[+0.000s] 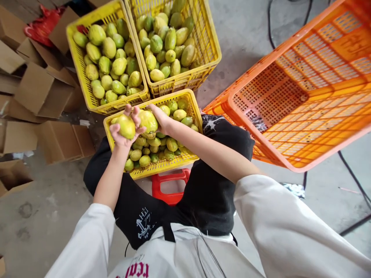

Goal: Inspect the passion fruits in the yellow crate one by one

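Note:
My left hand [120, 141] is palm up with its fingers curled round a smooth yellow-green fruit [126, 126]. Just beside it, my right hand [162, 119] grips a second, larger yellow fruit [148, 121] from its right side; some of those fingers are hidden behind it. The two fruits are close together, and the left fingertips come near the second one. Both hands are over a low yellow crate [162, 166] between my knees. Inside it lie many oval fruits [172, 144] in green and yellow.
Two more yellow crates, left [75, 69] and right [216, 58], stand beyond, filled with similar fruit. A large orange crate [272, 146] tilts at the right. Cardboard boxes [43, 90] pile up at the left. Part of a red stool [156, 189] shows between my legs, and black cables [352, 175] cross the floor.

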Motion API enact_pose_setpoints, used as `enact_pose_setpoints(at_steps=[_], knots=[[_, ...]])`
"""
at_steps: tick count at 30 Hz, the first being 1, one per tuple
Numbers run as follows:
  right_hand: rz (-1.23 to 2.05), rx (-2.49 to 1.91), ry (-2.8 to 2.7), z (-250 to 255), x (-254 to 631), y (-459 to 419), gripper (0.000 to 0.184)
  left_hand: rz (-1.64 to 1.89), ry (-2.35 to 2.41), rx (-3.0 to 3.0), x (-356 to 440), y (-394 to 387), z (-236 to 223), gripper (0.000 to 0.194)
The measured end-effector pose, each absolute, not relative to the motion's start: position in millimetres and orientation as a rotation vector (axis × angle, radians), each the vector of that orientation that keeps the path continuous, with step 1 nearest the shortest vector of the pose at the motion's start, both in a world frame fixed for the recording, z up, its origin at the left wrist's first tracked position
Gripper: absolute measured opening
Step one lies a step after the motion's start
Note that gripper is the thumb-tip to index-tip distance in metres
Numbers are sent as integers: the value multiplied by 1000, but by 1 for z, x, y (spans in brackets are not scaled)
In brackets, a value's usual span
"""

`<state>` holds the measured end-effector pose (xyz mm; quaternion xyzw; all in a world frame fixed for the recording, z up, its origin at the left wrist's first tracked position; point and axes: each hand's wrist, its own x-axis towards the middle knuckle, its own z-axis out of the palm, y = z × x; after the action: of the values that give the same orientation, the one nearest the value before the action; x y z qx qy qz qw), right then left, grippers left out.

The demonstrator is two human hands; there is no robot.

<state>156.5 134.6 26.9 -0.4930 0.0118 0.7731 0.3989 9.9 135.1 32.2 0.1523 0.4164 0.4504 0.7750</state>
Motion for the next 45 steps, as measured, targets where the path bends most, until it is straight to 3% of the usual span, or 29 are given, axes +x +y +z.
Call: enact_pose_setpoints(at_steps=[5,10,18,30,37,45], knots=[[1920,-1424,-444,31,157,129,29,943,939,198,15,141,37,37],[1774,-1568,-397,28,154,124,44,922,916,159,19,131,42,42],[1895,-1409,-270,39,160,126,15,836,841,326,17,126,52,52],[1852,-1370,-150,37,154,125,14,834,956,40,12,129,54,35],[2116,-1259,163,50,154,122,18,954,862,61,14,123,62,31],[2013,-1290,147,48,152,121,13,988,903,46,16,121,64,24]])
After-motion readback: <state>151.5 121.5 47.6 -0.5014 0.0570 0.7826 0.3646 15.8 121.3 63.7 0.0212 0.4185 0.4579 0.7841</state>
